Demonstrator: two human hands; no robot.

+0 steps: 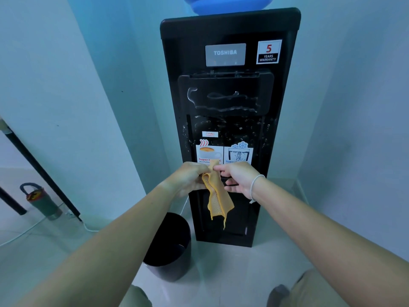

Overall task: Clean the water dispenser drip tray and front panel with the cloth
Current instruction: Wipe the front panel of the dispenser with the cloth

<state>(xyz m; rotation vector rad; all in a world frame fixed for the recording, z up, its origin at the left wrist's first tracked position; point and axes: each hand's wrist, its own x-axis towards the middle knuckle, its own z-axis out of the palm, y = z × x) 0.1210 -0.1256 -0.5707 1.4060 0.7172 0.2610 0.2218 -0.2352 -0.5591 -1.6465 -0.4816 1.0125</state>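
A black water dispenser point(230, 103) stands in a corner at the centre of the frame, a blue bottle point(228, 4) on top. Its front panel point(228, 127) carries water droplets and streaks, densest across the drip tray point(225, 94) in the upper middle and the band just below it. Stickers for hot and cold water sit at mid-panel.

Both hands are raised before the lower panel, at frame centre. The left hand point(188, 178) grasps the orange cloth point(218, 193) with curled fingers at its upper edge. The right hand point(238, 178) pinches the top of the same cloth between thumb and fingers; a white band circles that wrist. The cloth hangs down in folds, clear of the drip tray.

A black bin point(170, 247) stands on the floor at lower centre-left, beside the dispenser. A flask point(42, 200) stands at far left.
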